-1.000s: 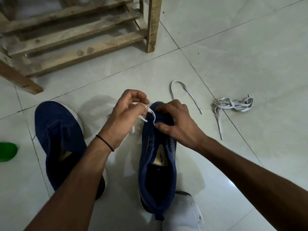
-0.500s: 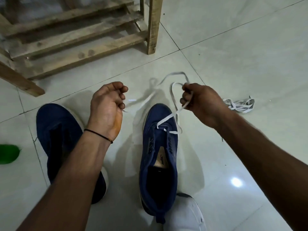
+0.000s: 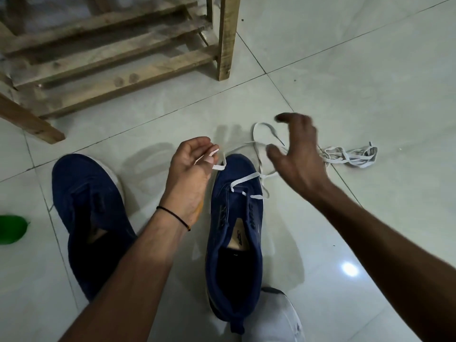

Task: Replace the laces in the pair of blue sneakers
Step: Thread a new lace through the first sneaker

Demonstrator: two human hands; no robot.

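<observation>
right hand (image 3: 299, 159): released lace (image 3: 244, 179), grip spread | left hand (image 3: 191, 166): still pinching lace end (palm up)

Left hand (image 3: 191, 166) (palm up) pinches lace (image 3: 244, 179); right hand (image 3: 299, 156) spread.

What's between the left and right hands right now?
Head view: the toe of the partly laced blue canvas sneaker and the white flat lace threaded through it. Left hand pinches one end; right hand is open.
</observation>
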